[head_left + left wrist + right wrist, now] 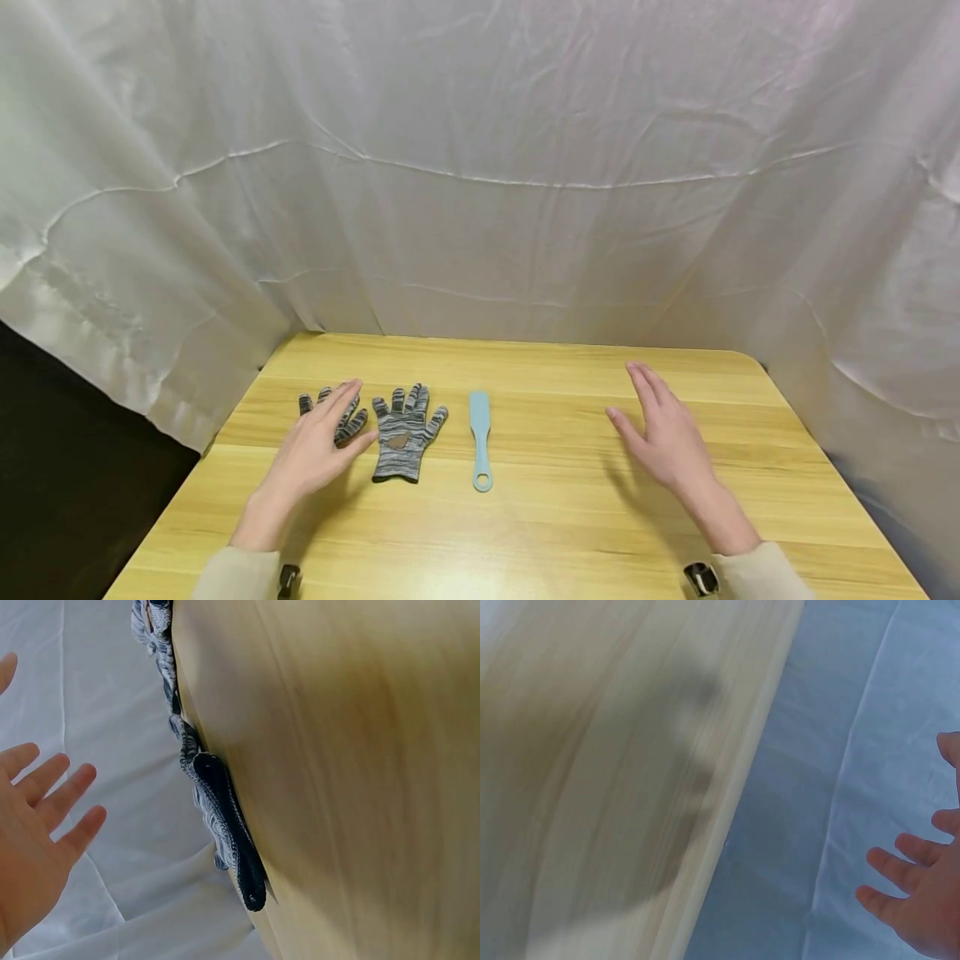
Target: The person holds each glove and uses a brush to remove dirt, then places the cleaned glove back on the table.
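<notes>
My left hand (315,446) hovers over the left part of the table, fingers extended and holding nothing. Beneath it lies a grey-and-black knit glove (351,427), partly hidden by the hand in the head view. Just right of that, a second knit glove (401,437) lies flat with its fingers away from me and a brown patch on it. A light blue spatula-like tool (481,437) with a ring-shaped handle end lies right of the gloves. Over the table's right side, my right hand (667,437) is raised with straight, spread fingers, touching nothing.
The wooden table (555,533) has a rounded far edge. A pale curtain (480,233) hangs behind it and along both sides. A dark area (75,467) shows at the lower left. Each wrist wears a black band (701,577).
</notes>
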The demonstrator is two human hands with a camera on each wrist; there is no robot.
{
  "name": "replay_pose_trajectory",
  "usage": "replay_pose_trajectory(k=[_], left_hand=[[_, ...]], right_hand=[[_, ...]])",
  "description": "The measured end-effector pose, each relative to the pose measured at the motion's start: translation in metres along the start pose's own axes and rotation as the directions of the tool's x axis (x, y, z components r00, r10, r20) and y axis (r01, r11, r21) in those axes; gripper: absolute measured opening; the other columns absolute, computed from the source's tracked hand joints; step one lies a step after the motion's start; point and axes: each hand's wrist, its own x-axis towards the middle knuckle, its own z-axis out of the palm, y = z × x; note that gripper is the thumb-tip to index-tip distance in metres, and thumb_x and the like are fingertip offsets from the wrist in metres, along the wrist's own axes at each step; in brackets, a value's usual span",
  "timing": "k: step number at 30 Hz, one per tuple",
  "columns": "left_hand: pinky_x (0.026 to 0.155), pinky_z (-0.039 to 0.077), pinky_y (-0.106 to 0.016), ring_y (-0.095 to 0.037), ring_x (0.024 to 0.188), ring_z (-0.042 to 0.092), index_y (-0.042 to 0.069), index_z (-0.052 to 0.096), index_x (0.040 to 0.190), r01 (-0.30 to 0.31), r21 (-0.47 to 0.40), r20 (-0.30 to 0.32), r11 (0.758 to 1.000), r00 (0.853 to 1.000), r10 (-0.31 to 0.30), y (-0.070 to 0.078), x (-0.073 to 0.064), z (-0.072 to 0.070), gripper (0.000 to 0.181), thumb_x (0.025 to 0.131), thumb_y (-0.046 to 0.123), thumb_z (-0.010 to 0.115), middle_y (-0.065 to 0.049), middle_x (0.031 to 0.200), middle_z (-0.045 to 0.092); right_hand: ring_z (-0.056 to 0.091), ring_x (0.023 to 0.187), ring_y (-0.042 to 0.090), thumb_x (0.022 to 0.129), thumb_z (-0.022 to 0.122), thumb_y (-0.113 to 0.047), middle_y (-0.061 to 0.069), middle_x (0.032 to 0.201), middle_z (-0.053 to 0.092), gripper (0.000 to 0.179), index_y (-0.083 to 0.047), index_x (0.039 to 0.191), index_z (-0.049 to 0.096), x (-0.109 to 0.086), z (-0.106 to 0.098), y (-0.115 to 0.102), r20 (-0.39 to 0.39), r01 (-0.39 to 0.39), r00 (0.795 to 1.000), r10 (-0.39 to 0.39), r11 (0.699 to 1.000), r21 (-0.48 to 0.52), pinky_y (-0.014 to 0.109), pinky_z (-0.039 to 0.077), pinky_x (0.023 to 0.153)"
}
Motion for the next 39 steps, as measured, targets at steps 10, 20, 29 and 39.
replay_pose_trajectory(k=[10,20,29,39], left_hand=[[0.116,0.028,-0.072,-0.045,0.147,0.038,0.017,0.029,0.165,-0.069,-0.037,0.046,0.997,0.996,0.071,0.0,0.007,0.005,0.088,0.096,0.049,0.071,-0.014,0.167,0.034],[0.116,0.031,-0.07,-0.045,0.147,0.039,0.016,0.034,0.163,-0.118,-0.006,0.141,0.993,0.983,0.118,0.002,0.014,0.012,0.088,0.095,0.06,0.067,-0.01,0.167,0.035],[0.117,0.032,-0.069,-0.042,0.144,0.044,0.012,0.037,0.162,-0.197,0.013,0.19,0.98,0.963,0.191,0.001,0.021,0.02,0.089,0.092,0.054,0.074,-0.012,0.164,0.041],[0.118,0.03,-0.069,-0.045,0.145,0.042,0.011,0.037,0.162,-0.199,0.028,0.292,0.98,0.939,0.182,-0.006,0.028,0.021,0.092,0.09,0.054,0.075,-0.018,0.162,0.041]], right_hand=[[0.047,0.138,0.05,0.099,0.069,-0.034,0.027,0.157,0.043,0.075,0.0,0.158,0.037,0.013,0.028,-0.026,0.048,0.076,0.996,-0.076,0.997,0.01,0.068,0.041,0.11],[0.048,0.14,0.043,0.102,0.063,-0.043,0.019,0.162,0.04,0.078,-0.007,0.163,0.031,0.02,0.052,-0.06,0.171,0.138,0.976,-0.136,0.99,-0.002,0.063,0.041,0.113],[0.052,0.136,0.043,0.101,0.065,-0.046,0.017,0.161,0.042,0.076,-0.01,0.162,0.036,0.019,0.073,-0.086,0.28,0.182,0.943,-0.178,0.983,0.012,0.063,0.043,0.112],[0.051,0.138,0.039,0.102,0.06,-0.053,0.014,0.159,0.045,0.074,-0.017,0.162,0.037,0.022,0.096,-0.103,0.457,0.191,0.873,-0.171,0.982,0.002,0.061,0.042,0.114]])
